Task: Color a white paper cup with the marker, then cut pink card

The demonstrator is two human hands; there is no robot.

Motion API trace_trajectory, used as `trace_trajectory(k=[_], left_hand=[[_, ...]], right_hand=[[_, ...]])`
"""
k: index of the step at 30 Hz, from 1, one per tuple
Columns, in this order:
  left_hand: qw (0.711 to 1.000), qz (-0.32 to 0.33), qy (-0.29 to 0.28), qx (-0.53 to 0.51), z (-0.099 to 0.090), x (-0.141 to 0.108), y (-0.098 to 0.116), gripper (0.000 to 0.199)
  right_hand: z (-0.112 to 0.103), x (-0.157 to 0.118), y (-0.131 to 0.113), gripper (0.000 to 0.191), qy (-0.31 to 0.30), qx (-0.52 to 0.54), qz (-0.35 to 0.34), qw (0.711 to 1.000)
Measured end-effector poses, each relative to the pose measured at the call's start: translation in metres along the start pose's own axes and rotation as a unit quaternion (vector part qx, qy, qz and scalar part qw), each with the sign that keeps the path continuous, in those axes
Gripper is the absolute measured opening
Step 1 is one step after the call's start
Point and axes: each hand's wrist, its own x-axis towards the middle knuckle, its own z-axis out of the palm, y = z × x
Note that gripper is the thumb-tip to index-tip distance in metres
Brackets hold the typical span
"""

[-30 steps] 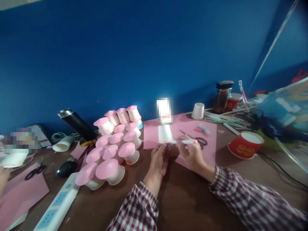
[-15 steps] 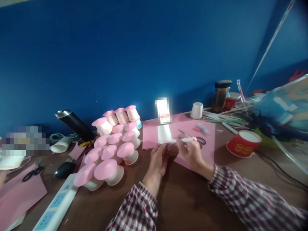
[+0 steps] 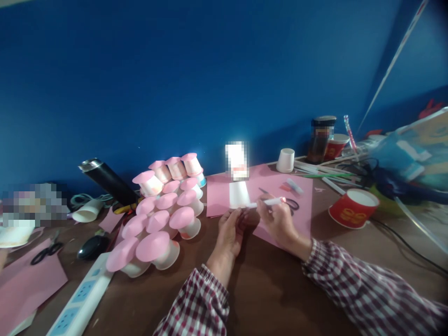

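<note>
A white paper cup [image 3: 239,194] is held by its lower end in the closed fingers of my left hand [image 3: 231,228], over pink paper. My right hand [image 3: 276,217] grips a white marker [image 3: 268,203] with a reddish end, its tip side pointing left to the cup's lower right edge. Whether the tip touches the cup is too small to tell. Black-handled scissors [image 3: 291,204] lie on the pink sheet [image 3: 303,228] behind my right hand, with small marker-like pieces [image 3: 294,186] farther back.
Several cups with pink cone tops [image 3: 158,220] stand at left, near a black flask [image 3: 108,182], mouse [image 3: 93,247] and power strip [image 3: 82,294]. On the right are a red tub [image 3: 354,209], an upturned white cup [image 3: 285,160], a dark jar [image 3: 320,140] and straws [image 3: 329,172].
The marker in my right hand has tilted slightly, its rear end a little higher. My left hand and the cup look nearly unchanged. The whole view has shifted very slightly.
</note>
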Motion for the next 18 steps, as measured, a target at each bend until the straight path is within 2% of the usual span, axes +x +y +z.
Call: trace_trajectory(k=[6,18], left_hand=[[1.0,-0.002,0.003,-0.006,0.0012,-0.0012,0.0003,0.012],[1.0,-0.012,0.014,-0.005,0.0005,-0.001,0.0006,0.012]], right_hand=[[0.001,0.0006,0.0005,0.028,0.018,-0.018,-0.012,1.0],[-0.0012,0.0023,0.0015,0.027,0.032,-0.027,0.01,0.999]])
